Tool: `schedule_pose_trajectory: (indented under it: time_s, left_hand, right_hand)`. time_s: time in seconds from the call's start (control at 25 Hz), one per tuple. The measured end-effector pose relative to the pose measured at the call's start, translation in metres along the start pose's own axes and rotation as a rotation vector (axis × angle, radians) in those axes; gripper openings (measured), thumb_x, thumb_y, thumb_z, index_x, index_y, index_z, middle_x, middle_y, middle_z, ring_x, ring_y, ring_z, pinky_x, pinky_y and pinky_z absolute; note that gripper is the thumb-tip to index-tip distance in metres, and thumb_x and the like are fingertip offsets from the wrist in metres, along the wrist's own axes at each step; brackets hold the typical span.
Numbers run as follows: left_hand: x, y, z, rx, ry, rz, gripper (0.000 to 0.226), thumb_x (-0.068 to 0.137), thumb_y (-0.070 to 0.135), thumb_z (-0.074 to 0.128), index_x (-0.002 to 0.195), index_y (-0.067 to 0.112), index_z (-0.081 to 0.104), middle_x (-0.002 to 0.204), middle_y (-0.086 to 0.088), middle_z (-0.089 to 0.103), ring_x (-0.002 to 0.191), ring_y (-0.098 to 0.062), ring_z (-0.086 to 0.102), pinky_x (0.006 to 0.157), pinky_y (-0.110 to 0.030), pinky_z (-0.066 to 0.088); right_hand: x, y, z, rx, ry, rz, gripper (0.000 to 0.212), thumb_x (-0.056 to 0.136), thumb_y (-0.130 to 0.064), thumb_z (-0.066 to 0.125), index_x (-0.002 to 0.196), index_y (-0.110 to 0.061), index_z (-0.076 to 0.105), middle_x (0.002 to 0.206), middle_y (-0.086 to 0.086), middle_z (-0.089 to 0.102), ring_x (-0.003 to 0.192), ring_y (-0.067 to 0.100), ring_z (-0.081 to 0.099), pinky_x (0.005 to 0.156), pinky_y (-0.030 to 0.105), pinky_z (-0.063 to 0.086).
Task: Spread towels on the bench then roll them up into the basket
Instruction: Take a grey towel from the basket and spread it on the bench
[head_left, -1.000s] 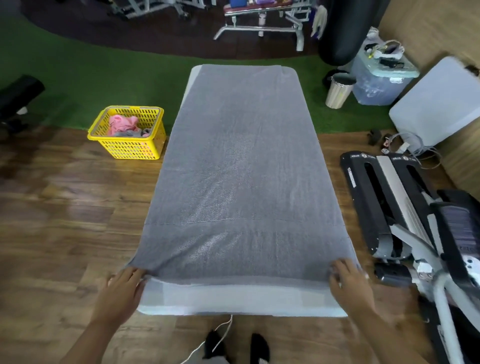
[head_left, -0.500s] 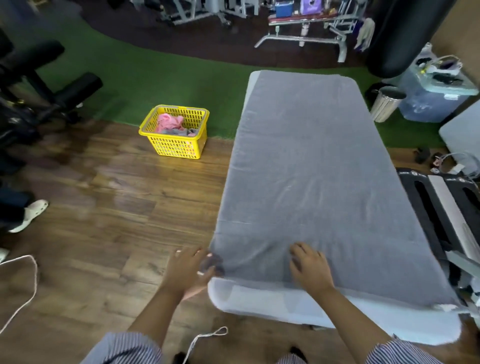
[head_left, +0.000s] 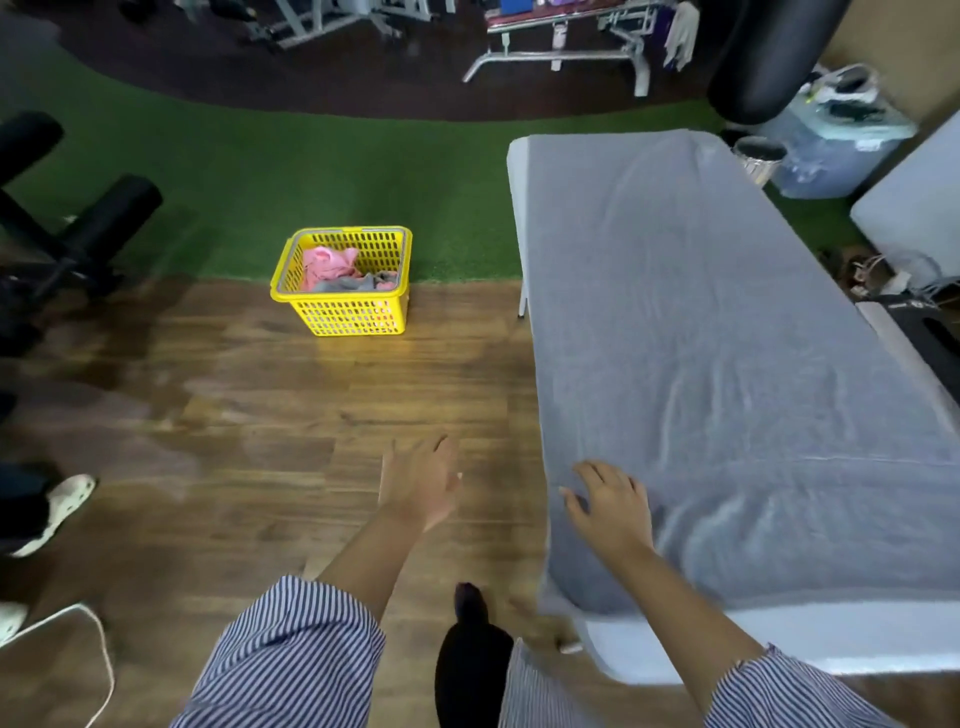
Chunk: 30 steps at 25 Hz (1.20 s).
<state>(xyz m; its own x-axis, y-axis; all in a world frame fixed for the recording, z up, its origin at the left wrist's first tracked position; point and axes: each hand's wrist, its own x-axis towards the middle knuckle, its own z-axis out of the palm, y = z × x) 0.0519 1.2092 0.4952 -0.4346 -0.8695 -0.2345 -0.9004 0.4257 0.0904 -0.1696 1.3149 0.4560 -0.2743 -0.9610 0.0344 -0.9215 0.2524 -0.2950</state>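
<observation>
The right hand (head_left: 610, 512) rests with spread, relaxed fingers on the near left corner of the grey towel (head_left: 717, 364), which lies spread along the counter (head_left: 779, 642). The left hand (head_left: 422, 483) hangs released over the wooden floor (head_left: 249, 441), holding nothing. The yellow basket (head_left: 347, 312), holding pink and grey cloth, stands far left on the floor.

Blue-white striped sleeves (head_left: 291, 654), blk trousers (head_left: 470, 670)

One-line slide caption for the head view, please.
Grey towel spread on bench; right hand rests on it, left hand free, yellow basket beyond.
</observation>
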Motion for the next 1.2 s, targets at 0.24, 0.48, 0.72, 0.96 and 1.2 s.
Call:
schedule_pose_trajectory:
  time_s: [0.24, 0.48, 0.72, 0.96, 1.2]
  left_hand:
    - [0.154, -0.068, -0.060, 0.113, -0.030, -0.018, 0.046, 0.093, 0.035, 0.045, 0.138, 0.030, 0.040, 0.140, 0.009, 0.048, 0.127, -0.018, 0.048, 0.113, -0.046, 0.022]
    - [0.312, -0.099, -0.116, 0.095, -0.050, -0.011, 0.044, 0.092, 0.033, 0.045, 0.135, 0.025, 0.045, 0.140, 0.002, 0.048, 0.127, -0.020, 0.048, 0.110, -0.045, 0.023]
    - [0.442, -0.099, -0.157, 0.031, -0.018, 0.080, 0.037, 0.094, 0.033, 0.043, 0.130, 0.026, 0.047, 0.137, 0.002, 0.049, 0.125, -0.020, 0.049, 0.108, -0.045, 0.025]
    - [0.607, -0.085, -0.186, 0.010, 0.041, 0.161, 0.035, 0.099, 0.035, 0.035, 0.128, 0.020, 0.046, 0.130, -0.003, 0.052, 0.115, -0.028, 0.056, 0.107, -0.048, 0.023]
    - [0.800, -0.040, -0.207, -0.042, -0.038, 0.248, 0.042, 0.100, 0.032, 0.033, 0.139, 0.016, 0.036, 0.138, -0.004, 0.044, 0.118, -0.025, 0.052, 0.107, -0.050, 0.028]
  right_hand:
    - [0.151, -0.035, 0.026, 0.019, 0.013, 0.065, 0.043, 0.078, -0.041, 0.039, 0.088, -0.012, 0.069, 0.087, 0.002, 0.068, 0.080, 0.024, 0.067, 0.071, 0.036, 0.051]
    - [0.284, -0.048, 0.019, 0.041, -0.007, 0.162, 0.041, 0.076, -0.039, 0.036, 0.084, -0.016, 0.069, 0.083, 0.000, 0.067, 0.077, 0.022, 0.066, 0.068, 0.036, 0.051]
    - [0.391, -0.050, -0.004, 0.038, 0.043, 0.176, 0.027, 0.077, -0.033, 0.052, 0.090, -0.016, 0.068, 0.087, -0.001, 0.067, 0.079, 0.021, 0.067, 0.066, 0.036, 0.052]
    - [0.540, -0.041, -0.002, 0.240, 0.071, 0.259, 0.029, 0.090, -0.017, 0.052, 0.116, -0.005, 0.058, 0.115, 0.014, 0.057, 0.106, 0.035, 0.055, 0.089, 0.042, 0.046]
    - [0.707, -0.026, 0.020, 0.365, -0.130, 0.432, 0.038, 0.096, -0.020, 0.047, 0.126, 0.003, 0.046, 0.129, 0.020, 0.044, 0.117, 0.033, 0.046, 0.094, 0.037, 0.037]
